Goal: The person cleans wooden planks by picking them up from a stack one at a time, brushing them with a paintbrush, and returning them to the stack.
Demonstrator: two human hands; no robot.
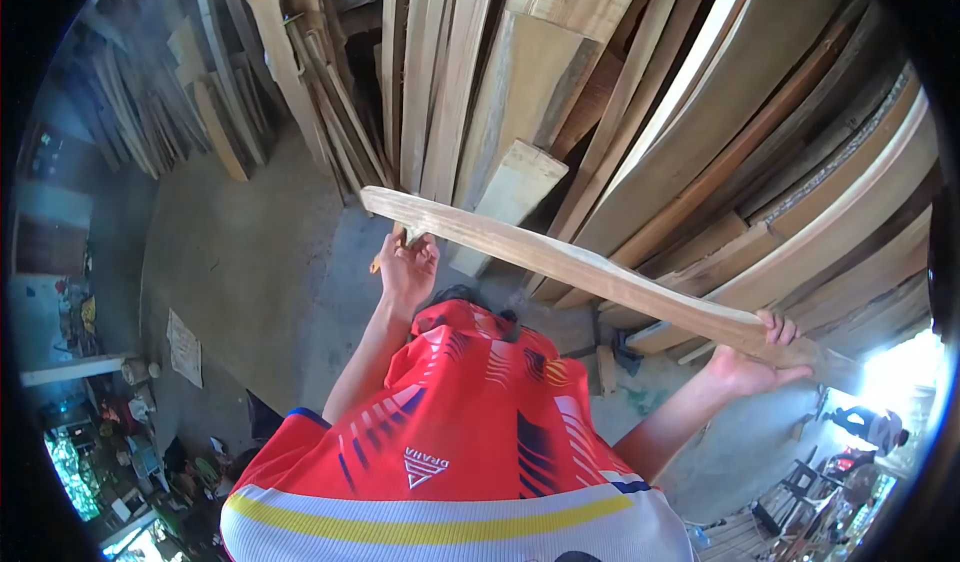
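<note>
A long, narrow wooden board (pixel 560 262) stretches across in front of my body, sloping down to the right. My right hand (pixel 755 354) grips its right end, fingers over the top edge and thumb stretched out beneath. Near the board's left end, my left hand (pixel 408 267) has its fingers curled up against the lower edge. A slim orange-brown object (pixel 376 263) shows beside those fingers; its kind I cannot make out. The board hides part of the left fingertips.
Many planks (pixel 440 82) lean upright ahead and to the right, close behind the board. A short pale timber block (pixel 515 187) stands among them. A paper sheet (pixel 184 350) lies on the concrete floor (pixel 240 252) at left. Another person (pixel 868 427) is far off at right.
</note>
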